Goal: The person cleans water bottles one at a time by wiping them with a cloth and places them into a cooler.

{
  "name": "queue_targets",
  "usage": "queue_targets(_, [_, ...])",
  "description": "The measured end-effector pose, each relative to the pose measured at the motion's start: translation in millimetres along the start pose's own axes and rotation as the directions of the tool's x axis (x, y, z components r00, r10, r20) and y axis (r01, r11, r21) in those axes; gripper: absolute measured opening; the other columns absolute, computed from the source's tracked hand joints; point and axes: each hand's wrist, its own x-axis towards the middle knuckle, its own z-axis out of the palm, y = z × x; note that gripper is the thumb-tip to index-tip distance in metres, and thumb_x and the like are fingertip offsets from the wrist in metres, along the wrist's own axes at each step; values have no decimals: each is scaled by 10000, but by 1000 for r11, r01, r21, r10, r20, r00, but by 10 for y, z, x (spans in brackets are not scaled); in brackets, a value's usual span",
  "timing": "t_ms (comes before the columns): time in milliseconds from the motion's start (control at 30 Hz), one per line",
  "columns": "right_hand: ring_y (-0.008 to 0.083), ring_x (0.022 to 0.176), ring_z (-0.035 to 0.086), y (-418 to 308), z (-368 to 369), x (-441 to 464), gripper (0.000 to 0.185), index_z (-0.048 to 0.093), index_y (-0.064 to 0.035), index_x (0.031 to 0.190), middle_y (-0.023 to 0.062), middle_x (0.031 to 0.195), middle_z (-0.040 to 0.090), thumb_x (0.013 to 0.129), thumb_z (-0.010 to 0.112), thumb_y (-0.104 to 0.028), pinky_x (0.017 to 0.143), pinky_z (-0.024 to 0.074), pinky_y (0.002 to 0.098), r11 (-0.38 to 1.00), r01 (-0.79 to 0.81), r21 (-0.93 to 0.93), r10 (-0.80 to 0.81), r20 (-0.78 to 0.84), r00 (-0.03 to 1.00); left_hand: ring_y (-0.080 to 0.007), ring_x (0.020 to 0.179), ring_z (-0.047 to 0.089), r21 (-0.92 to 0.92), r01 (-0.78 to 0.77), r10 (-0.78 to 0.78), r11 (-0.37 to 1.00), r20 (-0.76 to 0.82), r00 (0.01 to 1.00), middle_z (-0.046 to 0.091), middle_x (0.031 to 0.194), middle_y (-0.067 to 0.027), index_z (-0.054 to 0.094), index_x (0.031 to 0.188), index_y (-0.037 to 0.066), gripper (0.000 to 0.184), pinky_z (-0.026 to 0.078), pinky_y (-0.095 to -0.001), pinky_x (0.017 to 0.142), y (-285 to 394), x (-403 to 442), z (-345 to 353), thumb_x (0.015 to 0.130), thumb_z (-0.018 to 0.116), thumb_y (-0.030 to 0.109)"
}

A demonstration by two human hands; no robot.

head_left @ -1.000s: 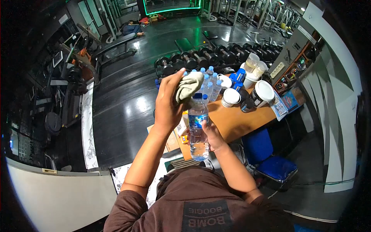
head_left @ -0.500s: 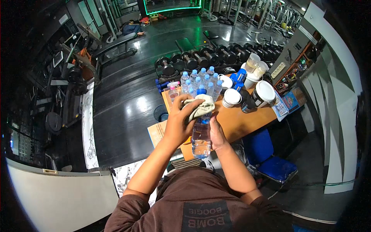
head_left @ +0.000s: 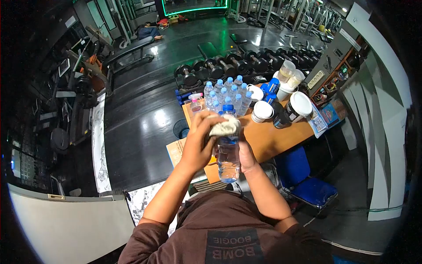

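A clear plastic water bottle (head_left: 229, 165) with a blue cap stands upright in front of my chest. My right hand (head_left: 247, 155) is closed around its right side, fingers partly hidden behind it. In my left hand (head_left: 198, 143) is a folded pale cloth (head_left: 225, 127), pressed against the upper part of the bottle just below the cap. The cloth covers most of the label. Beyond my hands, several water bottles (head_left: 224, 94) with light blue caps stand grouped on the wooden table (head_left: 263, 143). A small bottle with a pink top (head_left: 195, 104) stands at their left.
White-lidded tubs (head_left: 262, 111), a dark jar (head_left: 281, 119) and a blue shaker (head_left: 272, 86) occupy the table's right part. A blue chair (head_left: 312, 191) is at the right, a wire basket (head_left: 180, 129) left of the table. Dumbbells (head_left: 237, 64) line a rack behind; farther back a person sits on the floor.
My left hand and the cloth have shifted slightly down and left along the bottle's upper part. The bottle stays in my right hand, almost unmoved.
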Motion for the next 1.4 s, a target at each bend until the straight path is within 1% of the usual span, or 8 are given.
queue_targets(300, [206,843,743,-9,74,-30,572,548,-82,1362,102,1067,712,1065,448,-561,719,632,370,999,23,-38,-26,-78,997,-329,1207,517,158,14,-23,987,56,998,499,1191,-124,717,1188,147,556,420,-399,1070,-156,118,139,727,710,-164])
queue_targets(400, [223,1058,718,17,61,33,602,520,-73,1447,105,1181,705,1087,418,-545,936,592,366,995,100,-18,-102,-182,978,-348,1152,527,166,-21,20,986,7,1000,494,1169,-139,714,1177,144,549,433,-414,1042,-112,-118,249,713,704,-150])
queue_targets(467, [231,1134,692,-17,-19,60,674,517,-57,1463,117,1255,689,1084,406,-604,1009,557,387,958,-14,287,38,-76,996,-354,1140,522,193,-44,42,980,12,999,495,1173,-149,712,1174,142,541,432,-416,1033,-149,-298,319,719,700,-150])
queue_targets(533, [236,1170,676,-139,-79,75,725,525,-50,1455,128,1316,661,1067,409,-651,1015,554,407,952,-140,272,118,94,988,-363,1143,516,242,-86,80,966,34,996,492,1189,-158,712,1168,129,543,425,-413,1039,-106,-421,354,711,681,-163])
queue_targets(800, [220,1113,698,-172,179,21,688,499,-66,1482,114,1240,682,1086,397,-620,951,585,378,975,-22,220,41,-85,996,-367,1182,550,157,-109,120,982,-67,990,516,1271,-175,723,1195,111,594,475,-417,1012,-59,-228,178,693,653,-200])
queue_targets(867, [166,885,729,-153,233,-28,600,530,-99,1409,64,1074,693,1094,401,-593,733,632,331,998,33,-52,-40,-147,988,-372,1197,550,193,-129,155,973,-122,980,521,1293,-174,719,1208,115,598,475,-420,1020,-148,-20,152,703,657,-199])
queue_targets(933, [181,867,731,-107,155,-62,551,518,-107,1419,74,1079,692,1103,413,-546,720,638,360,997,0,-77,-6,-78,997,-376,1185,552,242,-140,169,960,-107,980,563,1270,-161,714,1215,119,563,461,-428,1022,-146,156,123,725,692,-159])
queue_targets(1400, [221,1144,694,-321,8,34,653,489,-52,1476,137,1332,645,1089,449,-577,978,570,367,995,63,-82,-73,-129,989,-384,1183,564,107,-109,103,988,64,993,571,1276,-181,720,1224,113,567,456,-432,1042,-179,-600,279,744,637,-176])
